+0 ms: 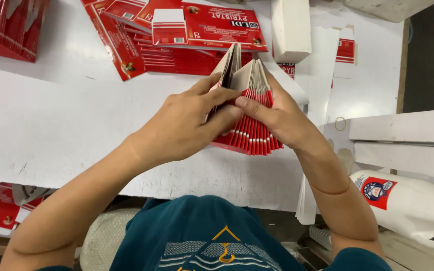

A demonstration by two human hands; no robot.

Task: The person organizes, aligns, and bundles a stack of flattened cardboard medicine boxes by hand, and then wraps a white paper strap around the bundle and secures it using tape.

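Note:
Both my hands grip a thick stack of flat red-and-white carton blanks (251,131), stood on edge above the white table (51,125). My left hand (182,123) clasps the stack's left side, its fingers pushed in between the blanks. My right hand (282,118) holds the right side, with the thumb lying across the fanned red edges. The blanks splay open at the top, where their pale brown insides show.
Several more red flat cartons (177,40) lie spread at the table's far side, and another pile (11,25) sits far left. A white block (290,27), white boards (403,143), a rubber band (340,123) and a white bag (408,200) are on the right.

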